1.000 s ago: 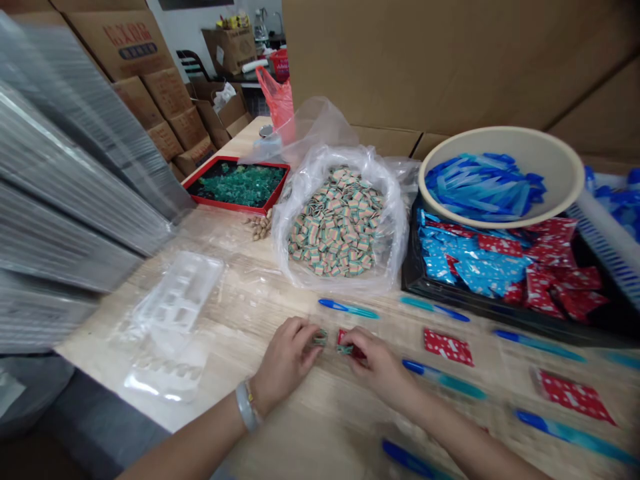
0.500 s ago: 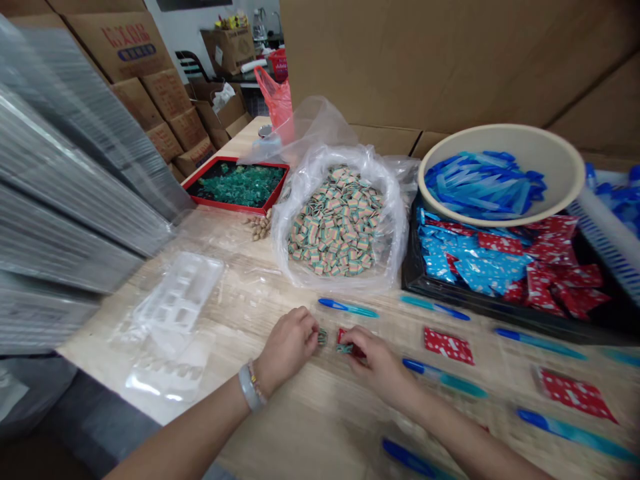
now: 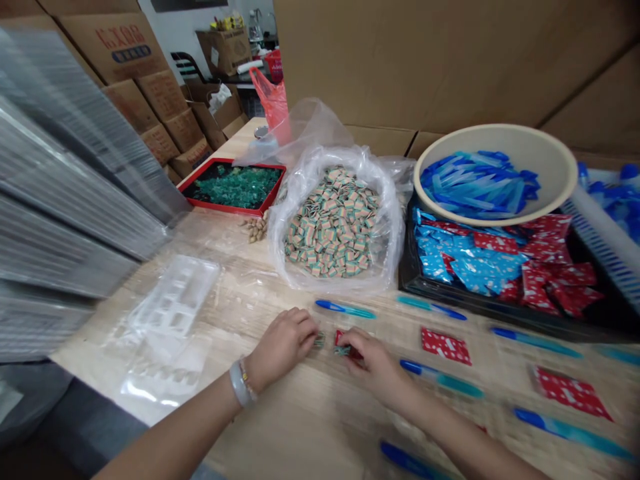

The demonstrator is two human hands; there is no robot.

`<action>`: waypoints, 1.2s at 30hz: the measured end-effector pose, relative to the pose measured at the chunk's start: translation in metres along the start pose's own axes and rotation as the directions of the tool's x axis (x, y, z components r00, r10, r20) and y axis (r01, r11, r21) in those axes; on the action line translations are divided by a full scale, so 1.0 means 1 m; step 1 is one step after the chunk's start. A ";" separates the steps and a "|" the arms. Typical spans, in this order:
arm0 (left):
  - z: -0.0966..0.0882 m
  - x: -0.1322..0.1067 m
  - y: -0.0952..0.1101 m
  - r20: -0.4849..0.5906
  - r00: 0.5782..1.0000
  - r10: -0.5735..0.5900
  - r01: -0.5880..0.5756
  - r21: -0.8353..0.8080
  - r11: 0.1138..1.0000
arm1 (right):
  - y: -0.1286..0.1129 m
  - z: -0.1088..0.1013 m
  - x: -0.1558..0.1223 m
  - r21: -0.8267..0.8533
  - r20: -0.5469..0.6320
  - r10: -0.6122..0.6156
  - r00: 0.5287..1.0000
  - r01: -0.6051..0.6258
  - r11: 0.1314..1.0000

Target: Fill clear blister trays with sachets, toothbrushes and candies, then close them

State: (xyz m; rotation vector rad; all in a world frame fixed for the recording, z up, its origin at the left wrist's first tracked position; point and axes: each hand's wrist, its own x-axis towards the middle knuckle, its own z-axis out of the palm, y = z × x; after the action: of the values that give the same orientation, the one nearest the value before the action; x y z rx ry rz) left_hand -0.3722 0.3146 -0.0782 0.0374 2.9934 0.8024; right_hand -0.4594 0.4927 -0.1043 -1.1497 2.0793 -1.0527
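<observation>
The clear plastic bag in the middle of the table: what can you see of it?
It is a thin, clear, crinkled plastic bag standing open on the pale wood-grain table. Its rim is folded back and bunched around a heaped mass of small square pieces striped in pink, green and cream. More loose film rises behind it.

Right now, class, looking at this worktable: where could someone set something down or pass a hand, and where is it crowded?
Bare wood lies between the clear plastic tray and the plastic bag of striped sweets, and below the left hand and right hand, between the forearms. The right side is crowded: black tray, red and blue sachets, blue-and-teal sticks, red packets.
</observation>
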 end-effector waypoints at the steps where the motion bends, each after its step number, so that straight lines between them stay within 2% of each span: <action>1: -0.002 0.000 -0.001 -0.016 1.000 -0.018 0.017 -0.069 0.997 | 0.000 0.000 0.000 0.000 0.005 -0.001 1.000 0.001 1.000; 4: -0.011 0.012 -0.006 -0.096 0.989 -0.111 0.080 -0.281 0.956 | 0.001 0.000 0.000 -0.006 0.013 -0.005 1.000 0.005 1.000; 6: -0.019 0.027 -0.008 -0.205 0.960 -0.193 0.107 -0.368 0.924 | 0.002 0.001 -0.001 -0.005 0.006 -0.010 1.000 0.010 1.000; 8: -0.025 0.040 -0.009 -0.338 0.911 -0.236 0.097 -0.381 0.920 | 0.003 0.001 -0.001 -0.001 -0.001 -0.018 1.000 0.018 1.000; 9: -0.027 0.043 -0.009 -0.382 0.898 -0.218 0.076 -0.354 0.932 | 0.004 0.001 -0.001 0.002 -0.003 -0.021 1.000 0.021 1.000; 10: -0.027 0.043 -0.007 -0.392 0.905 -0.167 0.041 -0.310 0.950 | 0.005 0.001 -0.001 0.005 -0.005 -0.024 1.000 0.024 1.000; 11: -0.025 0.040 -0.005 -0.359 0.928 -0.095 0.001 -0.254 0.967 | 0.005 0.001 -0.001 0.006 -0.008 -0.027 1.000 0.027 1.000; 13: -0.017 0.026 0.000 -0.205 0.978 0.043 -0.071 -0.133 0.989 | 0.006 0.001 -0.001 0.009 -0.013 -0.036 0.999 0.036 0.999; 15: -0.005 0.009 0.006 -0.067 0.993 0.093 -0.096 -0.041 0.995 | 0.007 0.001 0.000 0.016 -0.019 -0.037 0.999 0.038 0.999; 16: 0.000 0.002 0.008 -0.035 0.995 0.092 -0.092 -0.005 0.996 | 0.007 0.001 0.000 0.020 -0.025 -0.036 0.999 0.036 0.999; 20: 0.012 -0.011 0.013 -0.036 0.997 0.069 -0.069 0.017 0.998 | 0.006 0.002 0.001 0.044 -0.057 -0.021 0.998 0.023 0.999; 22: 0.009 -0.008 0.016 -0.069 0.997 0.035 -0.039 -0.057 0.998 | 0.003 0.001 0.001 0.067 -0.087 -0.007 0.996 0.013 0.998; 24: 0.006 0.000 0.022 -0.115 0.993 -0.034 0.007 -0.221 0.975 | -0.001 -0.003 -0.001 0.081 -0.134 0.011 0.991 0.000 0.997; 26: 0.006 0.014 0.032 -0.087 0.991 -0.105 0.053 -0.464 0.884 | -0.004 -0.010 -0.005 0.076 -0.200 0.024 0.979 -0.009 0.997; 29: 0.020 0.044 0.054 0.066 0.985 -0.161 0.155 -0.751 0.642 | -0.003 -0.025 -0.017 0.001 -0.349 0.008 0.937 -0.008 1.000; 31: 0.033 0.065 0.070 0.123 0.973 -0.195 0.209 -0.829 0.519 | 0.001 -0.038 -0.027 -0.078 -0.444 -0.023 0.896 -0.013 0.997; 33: 0.045 0.085 0.087 0.122 0.969 -0.214 0.207 -0.872 0.443 | 0.008 -0.052 -0.039 -0.140 -0.522 -0.050 0.851 -0.027 0.990; 36: 0.051 0.106 0.111 0.137 0.971 -0.195 0.189 -0.940 0.284 | 0.016 -0.073 -0.052 -0.184 -0.618 -0.061 0.783 -0.069 0.980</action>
State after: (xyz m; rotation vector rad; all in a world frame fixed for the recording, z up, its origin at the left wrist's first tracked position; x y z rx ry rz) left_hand -0.4743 0.4393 -0.0704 -0.3621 1.8955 2.3439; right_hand -0.4948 0.5704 -0.0729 -0.9581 2.7515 -1.3890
